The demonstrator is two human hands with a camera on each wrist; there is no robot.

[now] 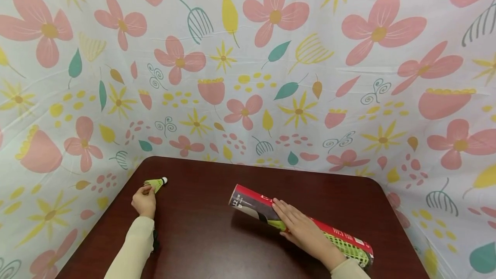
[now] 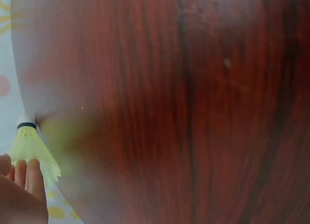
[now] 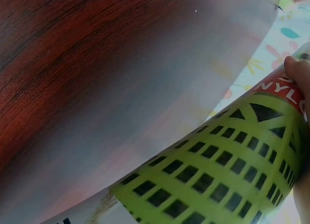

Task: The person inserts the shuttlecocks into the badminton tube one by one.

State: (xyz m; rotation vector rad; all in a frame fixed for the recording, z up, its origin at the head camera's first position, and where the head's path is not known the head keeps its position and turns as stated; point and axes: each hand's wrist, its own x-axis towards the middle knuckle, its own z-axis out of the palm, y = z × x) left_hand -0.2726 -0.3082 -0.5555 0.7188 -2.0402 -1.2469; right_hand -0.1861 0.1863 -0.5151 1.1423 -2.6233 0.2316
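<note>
At the table's far left, a yellow shuttlecock with a white tip points to the right. My left hand pinches it by the skirt, and the left wrist view shows fingers on the skirt's wide end. Whether the shuttlecock touches the table is unclear. Over the right half of the table, my right hand grips a red, grey and green shuttlecock tube around its middle. The tube slants, its left end farther from me, with a shadow beneath. In the right wrist view, the thumb lies along the printed tube.
A dark reddish-brown table with rounded far corners lies under both hands. White cloth printed with pink, yellow and green flowers and leaves hangs behind the table and along its sides.
</note>
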